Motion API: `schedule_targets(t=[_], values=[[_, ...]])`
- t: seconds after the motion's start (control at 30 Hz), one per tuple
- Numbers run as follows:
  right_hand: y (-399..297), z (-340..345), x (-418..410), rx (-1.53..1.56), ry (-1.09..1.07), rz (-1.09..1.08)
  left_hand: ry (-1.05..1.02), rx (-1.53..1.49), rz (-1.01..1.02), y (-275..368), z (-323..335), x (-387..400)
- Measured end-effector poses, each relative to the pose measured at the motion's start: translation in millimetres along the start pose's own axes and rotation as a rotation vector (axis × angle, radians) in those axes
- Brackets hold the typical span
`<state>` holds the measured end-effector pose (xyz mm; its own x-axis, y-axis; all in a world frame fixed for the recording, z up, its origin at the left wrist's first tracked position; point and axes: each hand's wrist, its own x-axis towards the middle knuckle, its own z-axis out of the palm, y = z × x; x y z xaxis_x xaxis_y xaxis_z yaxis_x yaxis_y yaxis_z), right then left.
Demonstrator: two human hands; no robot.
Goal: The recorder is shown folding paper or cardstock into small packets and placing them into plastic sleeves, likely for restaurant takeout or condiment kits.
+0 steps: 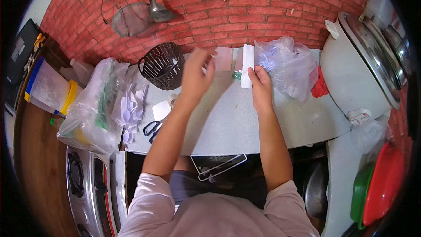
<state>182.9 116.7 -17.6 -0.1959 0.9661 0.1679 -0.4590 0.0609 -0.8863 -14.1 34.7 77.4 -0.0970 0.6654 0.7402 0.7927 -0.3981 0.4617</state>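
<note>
Upright in my right hand (262, 80) is a narrow white strip (247, 64), perhaps folded paper, pinched between thumb and fingers. My left hand (198, 74) is raised beside a dark brown perforated plastic basket (162, 67). Its fingers are curled and blurred, so whether it holds anything is unclear. Between the hands, a flat clear plastic packet (224, 59) lies near the wall. A greenish transparent item (236, 74) shows partly behind the white strip. Beyond my left forearm are scissors (151, 129), partly hidden, a white paper piece (161, 110) and a tape roll (172, 98).
Bagged plastic spoons (131, 107) and a large plastic bag (95, 105) line the table's left side. A clear bag of pale items (286, 65), red cloth (319, 84) and rice cooker (352, 69) stand right. A gas stove (88, 184) is lower left; red basin (384, 184) lower right.
</note>
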Motion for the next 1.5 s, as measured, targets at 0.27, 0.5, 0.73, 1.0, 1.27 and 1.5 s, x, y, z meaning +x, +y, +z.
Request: schedule_targets(t=[0.27,0.5,0.73,1.0,1.27,1.5], values=[[11,2,-2,0.024,-0.071,0.047,-0.351,-0.518,-0.346,-28,25,-59],[8,0,-1,0.106,-0.123,0.022,-0.364,-0.659,-0.498,-24,29,-67],[12,-2,-2,0.43,-0.165,0.033,-0.27,-0.921,-0.568,-35,38,-83],[-3,21,-14,0.413,-0.045,-0.049,-0.263,-0.884,-0.559,-22,30,-78],[4,33,-21,0.214,-0.004,-0.1,-0.318,-0.793,-0.46,-11,26,-76],[8,43,-24,0.093,-0.027,-0.114,-0.333,-0.747,-0.326,-14,25,-76]])
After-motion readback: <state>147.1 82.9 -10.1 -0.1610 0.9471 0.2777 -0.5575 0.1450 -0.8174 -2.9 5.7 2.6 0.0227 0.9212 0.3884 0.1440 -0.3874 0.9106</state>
